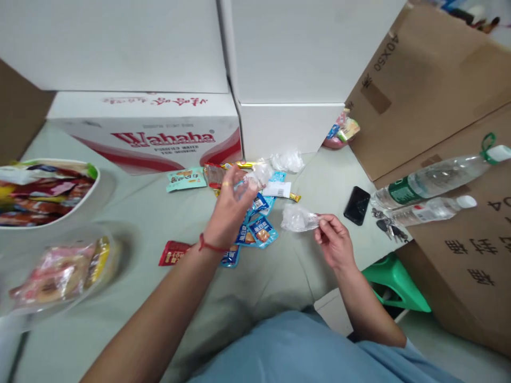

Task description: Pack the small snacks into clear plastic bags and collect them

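Note:
My right hand (336, 242) pinches one end of a crumpled clear plastic bag (297, 219), which hangs out to the left of the fingertips. My left hand (230, 206) reaches over a loose pile of snack packets, its fingers curved and apart. Close by its fingertips is another piece of crumpled clear plastic (262, 171); I cannot tell whether they touch. Under and beside that hand lie blue snack packets (261, 231). A light green packet (186, 180), a red packet (172, 253) and a white packet (277, 189) surround them. More clear plastic (287, 161) lies behind.
At left stand a white bowl of packets (90, 194) and a clear container (114, 255) with packaged food. White boxes, one a Wahaba carton (159, 141), line the back. At right are a black phone (356, 205), keys (390, 226), two bottles (447, 173), cardboard boxes (431, 69) and a green stool (399, 284).

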The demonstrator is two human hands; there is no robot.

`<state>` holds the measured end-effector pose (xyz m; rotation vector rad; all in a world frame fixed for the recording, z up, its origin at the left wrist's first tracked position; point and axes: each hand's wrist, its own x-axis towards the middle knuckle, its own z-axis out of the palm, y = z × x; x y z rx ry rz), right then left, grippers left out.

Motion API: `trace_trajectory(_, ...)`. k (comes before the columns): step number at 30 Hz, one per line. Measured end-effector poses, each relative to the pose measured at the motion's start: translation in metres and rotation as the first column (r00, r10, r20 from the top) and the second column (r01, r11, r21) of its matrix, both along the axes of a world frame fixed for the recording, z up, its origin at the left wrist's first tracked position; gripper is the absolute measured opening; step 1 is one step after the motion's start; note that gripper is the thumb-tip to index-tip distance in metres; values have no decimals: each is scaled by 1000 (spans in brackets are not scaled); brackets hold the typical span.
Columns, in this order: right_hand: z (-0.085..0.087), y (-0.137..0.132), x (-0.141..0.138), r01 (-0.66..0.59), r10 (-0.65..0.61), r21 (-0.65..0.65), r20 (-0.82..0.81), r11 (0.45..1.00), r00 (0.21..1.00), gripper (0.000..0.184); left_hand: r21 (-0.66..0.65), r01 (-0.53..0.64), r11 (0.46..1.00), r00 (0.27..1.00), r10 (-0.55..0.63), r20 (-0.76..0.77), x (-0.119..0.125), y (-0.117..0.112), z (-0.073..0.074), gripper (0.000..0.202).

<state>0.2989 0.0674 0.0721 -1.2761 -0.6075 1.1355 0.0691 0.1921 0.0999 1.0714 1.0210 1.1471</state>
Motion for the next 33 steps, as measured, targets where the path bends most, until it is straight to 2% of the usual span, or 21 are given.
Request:
trace_trajectory(1, -2, -1, -1, -10, 10, -1, 15, 1000, 1000, 30, -146, 18, 989, 999, -12, 44, -1, -14, -8, 86)
trace_trajectory(3, -5, -1, -5, -39, 40, -17, 14, 999, 999, 31, -355, 75, 932, 990, -27, 138, -2, -44, -24, 82)
trace_trajectory(5, -8, 3, -11, -80, 79, -38, -20, 996, 997, 32, -471, 130, 873, 971, -16, 238, -2, -69, -35, 73)
trace_trajectory(8, -8, 13, -24, -163, 159, -54, -69, 985, 985, 34, -548, 143, 824, 941, 58, 333, -5, -87, -44, 58)
trace_trajectory(9, -8, 15, -27, -194, 190, -57, -73, 979, 979, 35, -554, 113, 825, 940, 93, 330, -8, -89, -46, 55)
trace_trajectory(11, -6, 18, -33, -241, 237, -60, -64, 969, 969, 36, -506, -16, 863, 955, 164, 249, -23, -86, -50, 48)
trace_trajectory(13, -5, 18, -34, -252, 249, -60, -44, 966, 967, 35, -369, -215, 904, 961, 263, 87, -49, -75, -52, 39)
trace_trajectory(14, -6, 17, -32, -244, 243, -60, -32, 968, 970, 34, -274, -327, 904, 941, 338, -7, -66, -67, -53, 34)
trace_trajectory(15, -8, 16, -30, -234, 233, -61, -19, 970, 972, 32, -176, -432, 884, 902, 421, -100, -86, -56, -53, 30)
trace_trajectory(16, -10, 15, -28, -224, 224, -63, -6, 973, 975, 31, -76, -535, 841, 836, 515, -187, -108, -44, -51, 26)
trace_trajectory(18, -16, 12, -22, -214, 215, -67, 15, 975, 976, 31, 114, -678, 726, 646, 663, -379, -154, -16, -46, 25)
trace_trajectory(19, -19, 11, -20, -216, 218, -71, 23, 974, 976, 31, 202, -699, 686, 532, 688, -494, -174, -1, -42, 31)
trace_trajectory(21, -22, 9, -18, -219, 222, -82, 37, 972, 974, 32, 293, -701, 651, 290, 634, -717, -205, 31, -34, 45)
trace_trajectory(22, -22, 8, -17, -217, 222, -88, 42, 972, 974, 33, 268, -689, 673, 213, 542, -813, -215, 46, -31, 53)
trace_trajectory(23, -22, 7, -17, -215, 220, -93, 45, 972, 975, 33, 205, -669, 715, 180, 422, -888, -220, 61, -29, 61)
trace_trajectory(24, -21, 6, -17, -211, 216, -97, 47, 973, 975, 34, 164, -663, 730, 177, 366, -914, -223, 74, -28, 66)
trace_trajectory(27, -19, 2, -16, -194, 201, -104, 59, 975, 978, 36, 74, -643, 763, 200, 260, -945, -218, 100, -31, 74)
trace_trajectory(30, -19, -2, -15, -193, 202, -108, 85, 975, 976, 37, 29, -603, 798, 205, 190, -960, -208, 106, -40, 63)
trace_trajectory(33, -22, -5, -11, -193, 206, -120, 114, 974, 972, 36, 46, -552, 832, 178, 171, -969, -203, 99, -48, 52)
